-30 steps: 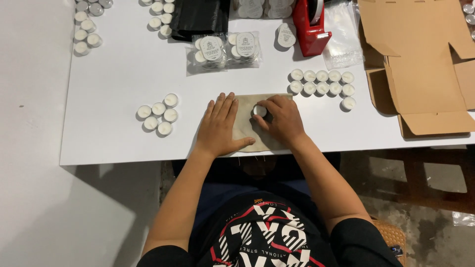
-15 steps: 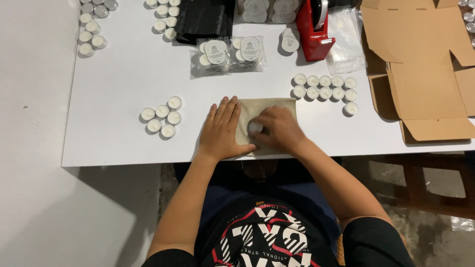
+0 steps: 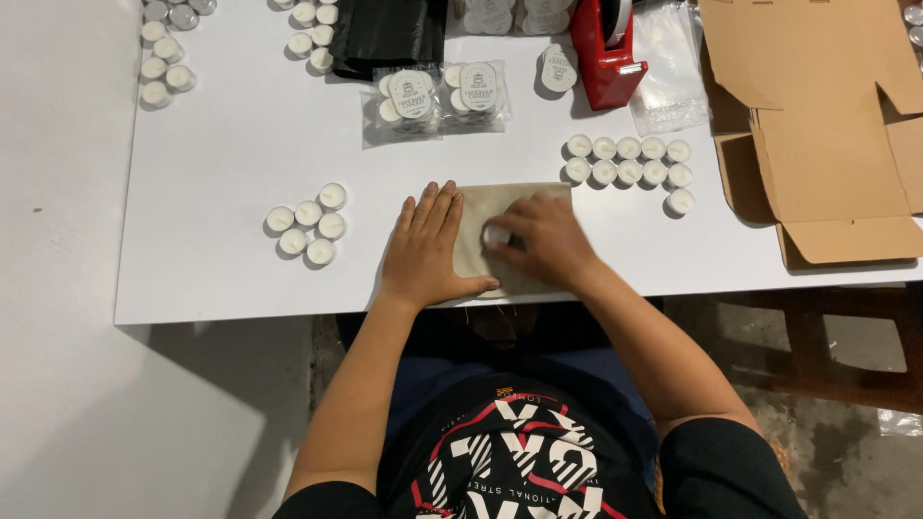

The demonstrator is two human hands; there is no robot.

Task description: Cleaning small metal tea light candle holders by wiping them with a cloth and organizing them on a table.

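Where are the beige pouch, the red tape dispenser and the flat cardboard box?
beige pouch point(image 3: 514, 197): head view, on its bare upper edge above the hands.
red tape dispenser point(image 3: 608, 69): head view, on its red base.
flat cardboard box point(image 3: 817, 144): head view, on its middle panel.

Beige cloth pouch point(image 3: 508, 207) lies flat at table's near edge, small white tealight point(image 3: 496, 234) on it.

A beige pouch point(image 3: 512, 235), white tealights point(image 3: 308, 231), a red tape dispenser point(image 3: 606, 53) and a brown cardboard box point(image 3: 817, 125) lie on the white surface point(image 3: 221, 163).
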